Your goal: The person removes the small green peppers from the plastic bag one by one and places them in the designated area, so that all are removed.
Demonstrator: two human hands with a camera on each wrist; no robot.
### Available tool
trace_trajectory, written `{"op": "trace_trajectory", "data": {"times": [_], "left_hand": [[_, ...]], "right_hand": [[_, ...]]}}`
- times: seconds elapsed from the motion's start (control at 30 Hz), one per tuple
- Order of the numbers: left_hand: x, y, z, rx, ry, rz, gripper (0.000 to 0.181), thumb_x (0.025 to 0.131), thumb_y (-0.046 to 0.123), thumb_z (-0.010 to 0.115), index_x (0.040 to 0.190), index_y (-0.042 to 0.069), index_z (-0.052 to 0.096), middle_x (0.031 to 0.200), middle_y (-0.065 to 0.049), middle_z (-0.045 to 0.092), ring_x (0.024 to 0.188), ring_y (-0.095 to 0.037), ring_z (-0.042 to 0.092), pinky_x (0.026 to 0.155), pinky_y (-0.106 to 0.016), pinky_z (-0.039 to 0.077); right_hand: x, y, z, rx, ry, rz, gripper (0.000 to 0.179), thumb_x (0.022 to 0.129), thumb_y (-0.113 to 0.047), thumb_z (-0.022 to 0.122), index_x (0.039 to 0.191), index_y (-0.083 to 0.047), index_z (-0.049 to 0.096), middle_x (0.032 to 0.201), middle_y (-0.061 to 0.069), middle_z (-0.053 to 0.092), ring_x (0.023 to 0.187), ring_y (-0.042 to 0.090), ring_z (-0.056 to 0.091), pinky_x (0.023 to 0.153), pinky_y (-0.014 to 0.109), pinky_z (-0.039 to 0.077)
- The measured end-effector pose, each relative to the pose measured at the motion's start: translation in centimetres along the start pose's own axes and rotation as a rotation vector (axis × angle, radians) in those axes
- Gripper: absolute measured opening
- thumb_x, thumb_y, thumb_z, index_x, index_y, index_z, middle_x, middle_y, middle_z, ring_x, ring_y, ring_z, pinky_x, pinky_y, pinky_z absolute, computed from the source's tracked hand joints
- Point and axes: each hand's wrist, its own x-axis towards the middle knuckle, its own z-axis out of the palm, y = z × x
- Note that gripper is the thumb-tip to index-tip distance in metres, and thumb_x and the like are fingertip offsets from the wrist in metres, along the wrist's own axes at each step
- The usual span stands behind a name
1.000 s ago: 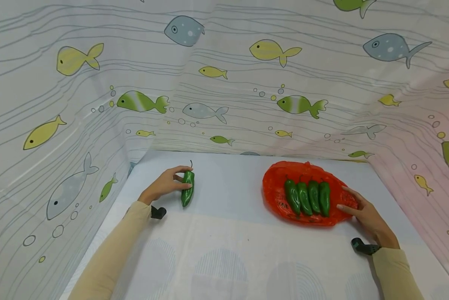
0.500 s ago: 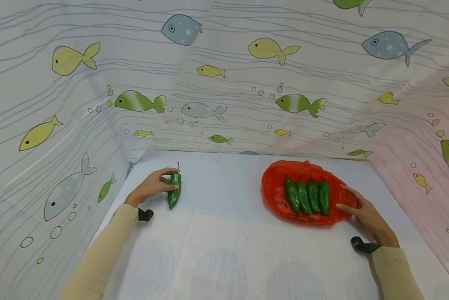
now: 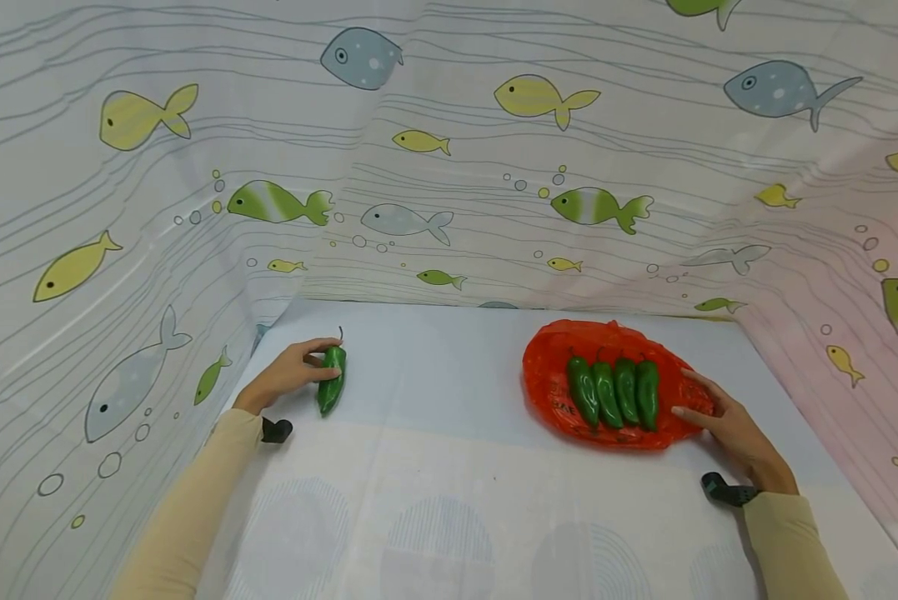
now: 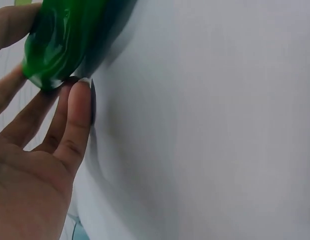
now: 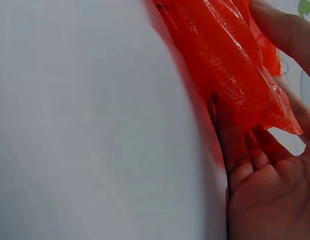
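Observation:
My left hand (image 3: pixel 293 372) holds a glossy green chili pepper (image 3: pixel 333 380) between thumb and fingers on the left side of the table. The pepper stands nearly lengthwise, with its thin stem pointing away. In the left wrist view the fingers reach round one end of the pepper (image 4: pixel 62 40). A red plastic bag (image 3: pixel 548 367) lies spread flat at the right, bearing several green chili peppers (image 3: pixel 625 392) side by side in a row. My right hand (image 3: pixel 735 429) grips the bag's right edge. In the right wrist view some fingers lie under the bag (image 5: pixel 230 55), with the thumb over it.
The white table (image 3: pixel 433 400) carries pale blue circle prints near the front. Fish-printed sheets (image 3: pixel 486 217) rise as walls at the back and both sides. A dark wrist camera mount sits on each wrist, beside the beige sleeves (image 3: pixel 790 542).
My left hand has moved left with the pepper, away from the red bag. The right hand and the bag with its row of peppers have stayed in place.

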Motion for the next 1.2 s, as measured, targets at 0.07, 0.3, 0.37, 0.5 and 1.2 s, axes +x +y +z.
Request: {"op": "trace_trajectory", "data": {"times": [0.07,0.3,0.37,0.5,1.2], "left_hand": [[0.0,0.0,-0.1,0.003,-0.011,-0.014,0.070,0.094,0.033,0.078,0.155,0.013,0.047,0.140,-0.019,0.056,0.125,-0.037,0.053,0.094,-0.044,0.046],[0.3,-0.2,-0.1,0.019,-0.035,-0.026,0.070,0.095,0.034,0.076,0.156,0.016,0.046,0.139,-0.019,0.055,0.124,-0.037,0.051,0.095,-0.045,0.045],[0.4,-0.3,-0.1,0.022,-0.033,-0.022,0.070,0.095,0.034,0.076,0.156,0.016,0.046,0.139,-0.019,0.055,0.123,-0.036,0.051,0.094,-0.044,0.045],[0.3,-0.2,0.0,0.024,-0.025,-0.011,0.071,0.094,0.035,0.077,0.155,0.015,0.047,0.138,-0.018,0.056,0.122,-0.035,0.053,0.092,-0.042,0.046],[1.5,1.0,0.9,0.063,-0.001,0.025,0.068,0.090,0.032,0.082,0.149,0.016,0.053,0.142,-0.013,0.057,0.129,-0.037,0.050,0.103,-0.058,0.042]], "right_hand": [[0.0,0.1,0.0,0.000,0.001,0.001,0.085,0.099,-0.040,0.070,0.165,-0.040,0.016,0.171,0.020,-0.004,0.151,0.053,0.001,0.112,0.078,0.012],[0.1,0.2,-0.1,-0.013,0.002,0.009,0.086,0.099,-0.043,0.069,0.165,-0.041,0.014,0.170,0.021,-0.001,0.150,0.052,0.007,0.111,0.077,0.017],[0.1,0.2,-0.1,-0.019,0.001,0.009,0.085,0.099,-0.044,0.068,0.165,-0.040,0.013,0.170,0.021,0.002,0.149,0.051,0.010,0.111,0.077,0.019],[0.0,0.2,-0.1,-0.021,-0.002,0.007,0.085,0.100,-0.044,0.067,0.165,-0.040,0.013,0.169,0.023,0.005,0.147,0.049,0.013,0.111,0.077,0.020],[0.3,0.4,-0.3,-0.024,0.008,-0.005,0.086,0.101,-0.040,0.067,0.167,-0.032,0.011,0.169,0.024,0.006,0.147,0.050,0.014,0.112,0.076,0.021]]}}
